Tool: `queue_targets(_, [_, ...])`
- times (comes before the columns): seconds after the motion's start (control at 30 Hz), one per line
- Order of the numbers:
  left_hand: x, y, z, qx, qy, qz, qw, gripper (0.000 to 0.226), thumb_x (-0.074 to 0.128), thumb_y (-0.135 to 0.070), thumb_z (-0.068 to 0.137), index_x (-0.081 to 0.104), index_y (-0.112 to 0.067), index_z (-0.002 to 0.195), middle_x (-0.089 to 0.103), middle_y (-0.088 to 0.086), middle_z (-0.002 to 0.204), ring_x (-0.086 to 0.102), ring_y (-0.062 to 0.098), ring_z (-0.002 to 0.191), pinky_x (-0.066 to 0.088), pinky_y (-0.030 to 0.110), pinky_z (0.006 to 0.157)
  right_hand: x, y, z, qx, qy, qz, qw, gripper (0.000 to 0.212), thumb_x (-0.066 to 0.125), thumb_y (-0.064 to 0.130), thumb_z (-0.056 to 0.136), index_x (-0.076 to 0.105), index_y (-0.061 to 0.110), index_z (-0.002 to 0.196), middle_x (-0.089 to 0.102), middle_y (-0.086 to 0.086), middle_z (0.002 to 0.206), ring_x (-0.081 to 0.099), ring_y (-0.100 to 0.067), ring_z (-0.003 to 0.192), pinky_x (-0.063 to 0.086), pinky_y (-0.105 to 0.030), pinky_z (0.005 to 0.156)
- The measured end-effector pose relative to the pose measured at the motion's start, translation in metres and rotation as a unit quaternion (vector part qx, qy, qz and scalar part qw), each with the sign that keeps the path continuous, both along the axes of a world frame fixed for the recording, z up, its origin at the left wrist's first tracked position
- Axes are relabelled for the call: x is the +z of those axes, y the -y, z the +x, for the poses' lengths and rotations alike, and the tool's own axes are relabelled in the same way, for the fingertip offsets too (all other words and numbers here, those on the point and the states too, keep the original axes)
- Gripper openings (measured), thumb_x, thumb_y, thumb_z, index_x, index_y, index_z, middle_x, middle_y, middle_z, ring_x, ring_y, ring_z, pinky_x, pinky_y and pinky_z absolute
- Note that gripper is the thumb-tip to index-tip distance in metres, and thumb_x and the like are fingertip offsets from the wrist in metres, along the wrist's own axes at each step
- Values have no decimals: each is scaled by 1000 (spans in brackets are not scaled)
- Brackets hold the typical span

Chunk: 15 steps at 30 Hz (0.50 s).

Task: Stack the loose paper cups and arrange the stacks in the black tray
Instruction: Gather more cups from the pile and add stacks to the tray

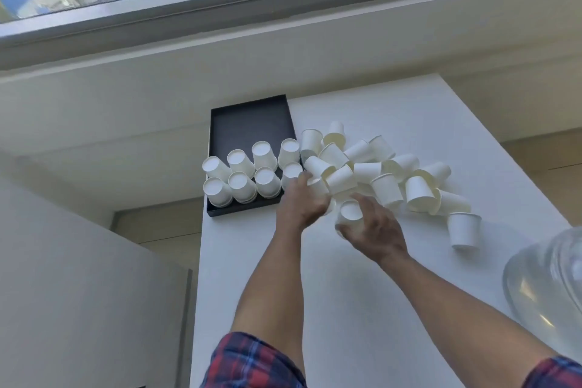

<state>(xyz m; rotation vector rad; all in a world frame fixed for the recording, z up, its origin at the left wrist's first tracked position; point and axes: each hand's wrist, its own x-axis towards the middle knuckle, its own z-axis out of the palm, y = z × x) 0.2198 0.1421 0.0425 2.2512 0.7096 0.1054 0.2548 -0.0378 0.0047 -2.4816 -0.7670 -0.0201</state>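
The left hand (300, 201) covers part of the messy pile of loose white paper cups (378, 173), so its fingers are hard to see. The right hand (373, 230) grips a small upside-down white paper cup stack (351, 214) just beside that pile. Eight stacks stand in the flat black tray (248, 123) to the left.

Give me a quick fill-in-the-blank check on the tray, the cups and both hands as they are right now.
1. The black tray holds ____ upside-down cup stacks, in two rows.
2. The tray's far half is ____.
3. The right hand holds a cup stack turned bottom-____.
4. The left hand reaches into the ____ of loose cups.

Missing: eight; empty; up; pile
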Motion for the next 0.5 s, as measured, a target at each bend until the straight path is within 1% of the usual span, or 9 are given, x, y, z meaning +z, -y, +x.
queue_targets(0.07, [9,-22,-1,34,39,31,998,49,66,-48,83,54,-24,123,58,0,125,55,24,114,49,41,90,11,-24,4,13,5,52,999,66,81,43,74,58,11,127,65,-6,118,64,-33,99,55,-42,78])
queue_targets(0.13, [19,-45,-1,86,70,52,993,54,66,-52,82,52,-28,127,58,-2,126,56,23,114,49,39,89,23,-49,9,17,22,87,996,63,81,45,77,59,10,125,66,-7,115,65,-33,98,55,-43,77])
queue_targets(0.23, [33,-80,-2,153,117,105,976,54,68,-48,83,53,-24,130,61,6,120,58,29,108,49,39,85,41,-90,21,30,65,110,991,58,77,47,79,61,11,121,68,-6,107,65,-31,92,53,-44,76])
queue_targets(0.3, [40,-104,-6,193,133,134,963,53,69,-42,84,53,-22,130,61,9,118,59,32,106,45,35,81,54,-117,29,42,82,114,989,56,75,50,80,61,12,119,69,-6,103,65,-30,89,52,-45,76])
queue_targets(0.37, [44,-129,-12,226,125,151,954,53,68,-38,86,51,-22,133,60,10,121,59,35,108,42,34,79,66,-144,35,48,79,128,987,54,73,48,82,60,13,120,69,-6,106,65,-31,89,52,-43,77])
queue_targets(0.4, [45,-142,-15,239,116,156,951,54,67,-37,87,50,-22,136,59,11,124,59,36,110,44,36,80,71,-157,37,53,66,132,988,53,72,47,83,58,15,122,68,-5,110,65,-30,92,52,-41,78])
queue_targets(0.47, [47,-166,-23,261,88,172,946,57,66,-36,89,46,-20,140,57,13,130,58,39,114,48,44,89,81,-182,40,62,20,133,989,51,68,45,85,54,19,126,63,-2,118,64,-28,96,51,-38,77])
queue_targets(0.5, [47,-177,-27,271,70,182,942,58,65,-35,90,45,-18,142,56,14,132,57,40,116,48,47,94,85,-193,41,65,-2,129,990,51,67,44,85,52,21,127,62,0,120,63,-27,97,51,-37,77])
